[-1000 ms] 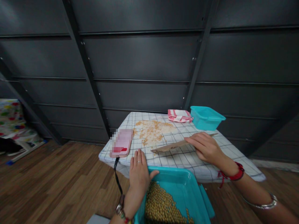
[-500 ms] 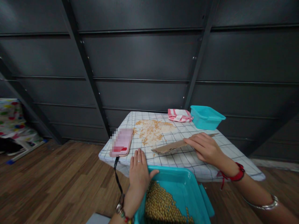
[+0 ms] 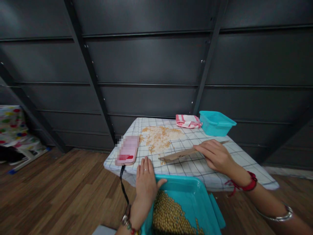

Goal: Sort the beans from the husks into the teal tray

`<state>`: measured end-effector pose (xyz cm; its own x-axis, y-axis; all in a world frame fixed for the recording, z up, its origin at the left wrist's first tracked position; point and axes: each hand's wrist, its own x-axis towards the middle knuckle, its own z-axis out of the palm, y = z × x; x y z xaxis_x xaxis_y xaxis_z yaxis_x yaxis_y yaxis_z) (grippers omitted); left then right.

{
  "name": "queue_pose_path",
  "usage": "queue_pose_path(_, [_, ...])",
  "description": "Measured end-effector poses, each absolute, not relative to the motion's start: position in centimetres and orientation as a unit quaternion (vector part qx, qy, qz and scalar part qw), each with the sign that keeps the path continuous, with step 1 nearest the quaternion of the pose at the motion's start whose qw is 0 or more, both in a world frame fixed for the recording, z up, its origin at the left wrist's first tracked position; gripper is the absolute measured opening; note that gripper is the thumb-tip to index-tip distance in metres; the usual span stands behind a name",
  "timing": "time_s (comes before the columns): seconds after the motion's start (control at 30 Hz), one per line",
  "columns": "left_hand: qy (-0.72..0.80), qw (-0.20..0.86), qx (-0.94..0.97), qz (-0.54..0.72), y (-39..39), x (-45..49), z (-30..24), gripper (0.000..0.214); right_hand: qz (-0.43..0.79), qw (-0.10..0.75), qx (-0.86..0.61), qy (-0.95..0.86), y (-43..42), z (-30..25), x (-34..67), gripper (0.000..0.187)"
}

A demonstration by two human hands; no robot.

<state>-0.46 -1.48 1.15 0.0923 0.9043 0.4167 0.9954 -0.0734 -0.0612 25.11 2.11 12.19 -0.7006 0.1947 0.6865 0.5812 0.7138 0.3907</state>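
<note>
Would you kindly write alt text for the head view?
A person's right hand holds a piece of cardboard over a checked tablecloth, near scattered white and yellow grains; the left hand rests against a teal tub holding yellowish beans.

Hands: two (left hand (image 3: 146, 187), right hand (image 3: 215, 155)). Teal tubs (image 3: 194, 199): two. Cardboard piece (image 3: 179, 155): one. Striped cloth (image 3: 187, 121): one. Pink case (image 3: 129, 148): one. Checked tablecloth (image 3: 246, 169): one. Beans (image 3: 168, 215): too many to count.
</note>
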Motion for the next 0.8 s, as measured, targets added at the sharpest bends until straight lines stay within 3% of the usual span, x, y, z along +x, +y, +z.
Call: queue_pose_path(0.8, [-0.668, 0.155, -0.718, -0.120, -1.4, -0.2, 2.1, 0.086, -0.279, 0.298, -0.193, -0.892, 0.1, 12.6, 26.3, 0.038])
